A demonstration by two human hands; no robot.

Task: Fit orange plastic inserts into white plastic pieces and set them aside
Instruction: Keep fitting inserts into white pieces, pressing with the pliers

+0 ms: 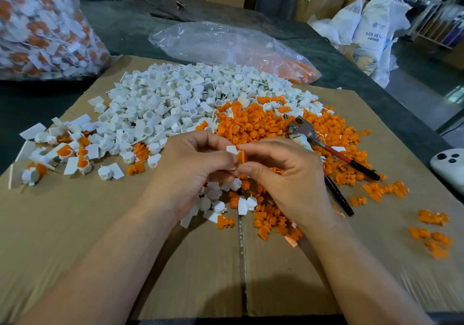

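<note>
L hand [198, 164] pinches a white piece [231, 149] w/ curled fingers; R hand [283, 174] pinches an orange insert [241, 157] btwn thumb & forefinger. Both are held above the cardboard [100, 224]. The insert sits just right of the white piece, touching it, long axis approx upright. Can't tell if seated yet.
</note>
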